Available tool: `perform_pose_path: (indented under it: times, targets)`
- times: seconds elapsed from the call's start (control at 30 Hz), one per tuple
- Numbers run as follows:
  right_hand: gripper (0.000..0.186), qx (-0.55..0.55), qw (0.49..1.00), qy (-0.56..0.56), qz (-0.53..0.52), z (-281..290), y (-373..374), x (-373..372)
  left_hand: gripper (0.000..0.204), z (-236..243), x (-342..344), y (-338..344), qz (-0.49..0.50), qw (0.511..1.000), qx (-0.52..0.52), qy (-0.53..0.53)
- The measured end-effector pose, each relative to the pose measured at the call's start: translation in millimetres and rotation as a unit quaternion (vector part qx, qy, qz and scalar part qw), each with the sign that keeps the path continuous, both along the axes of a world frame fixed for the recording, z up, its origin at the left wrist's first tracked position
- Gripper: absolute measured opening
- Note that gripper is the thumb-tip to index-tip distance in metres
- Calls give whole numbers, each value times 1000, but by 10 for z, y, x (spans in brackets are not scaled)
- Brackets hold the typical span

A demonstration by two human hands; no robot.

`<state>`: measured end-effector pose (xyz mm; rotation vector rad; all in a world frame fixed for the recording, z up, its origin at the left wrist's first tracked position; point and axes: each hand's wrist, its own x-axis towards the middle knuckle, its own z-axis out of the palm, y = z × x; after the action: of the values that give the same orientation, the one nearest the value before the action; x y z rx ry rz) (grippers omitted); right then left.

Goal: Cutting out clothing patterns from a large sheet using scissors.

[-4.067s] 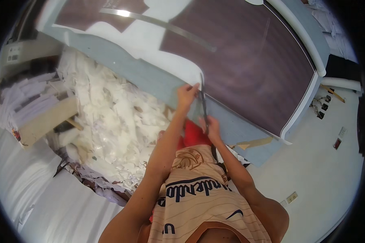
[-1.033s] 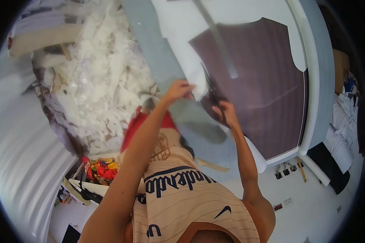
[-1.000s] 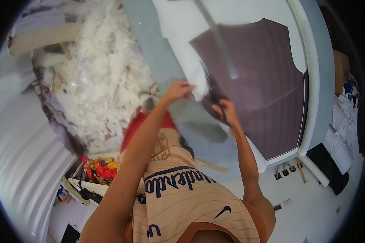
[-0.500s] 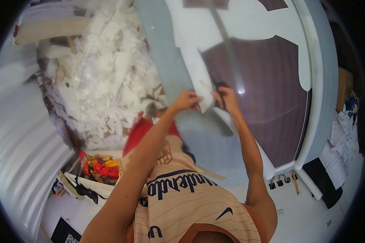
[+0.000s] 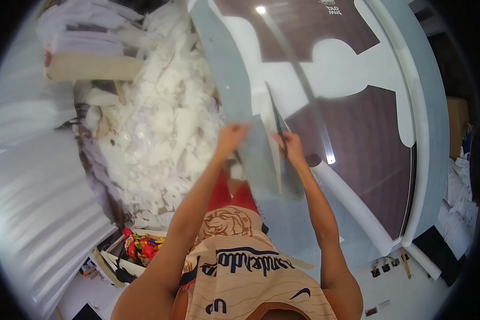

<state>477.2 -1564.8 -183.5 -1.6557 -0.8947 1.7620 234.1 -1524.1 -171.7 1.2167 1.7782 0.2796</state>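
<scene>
My right hand (image 5: 290, 148) grips a pair of dark scissors (image 5: 278, 118), the blades pointing away from me along the left side of the printed sheet. A narrow white strip (image 5: 272, 152) hangs beside the blades, next to my right fingers. My left hand (image 5: 233, 137) is over the table's left edge, apart from the strip and smeared by motion, so its fingers cannot be made out. The white sheet (image 5: 282, 77) carries dark maroon garment shapes (image 5: 352, 144). Its near edge is curled into a roll (image 5: 354, 205) beside my right forearm.
A long metal ruler (image 5: 306, 88) lies across the sheet on the grey-blue table (image 5: 226, 69). Left of the table is a big heap of white scraps (image 5: 162, 122). Below the heap stands a box with colourful wrappers (image 5: 141, 246). White cloth (image 5: 456, 205) is piled at the far right.
My left hand has come away from the white strip and shifted left. My right hand still has the scissors, now pointing farther up the sheet. The view has shifted, showing more of the table's far part.
</scene>
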Motion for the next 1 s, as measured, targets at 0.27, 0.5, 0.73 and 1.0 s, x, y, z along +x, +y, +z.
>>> perform_pose_path:
  times: [0.27, 0.5, 0.73, 1.0]
  targets:
    - [37, 3, 999, 23, -39, 22, 274, -185, 39, -353, 237, 1922, 90, 982, 46, -162]
    - [46, -26, 995, 19, -91, 72, 682, -422, 24, -588, 93, 2143, 64, 980, 19, -186]
    - [44, -55, 990, -1, -128, 86, 1047, -697, 22, -513, 32, 2259, 37, 973, -42, -222]
    - [43, -20, 993, 13, -118, 219, 1793, -599, 22, -558, -10, 2292, 60, 963, -59, -257]
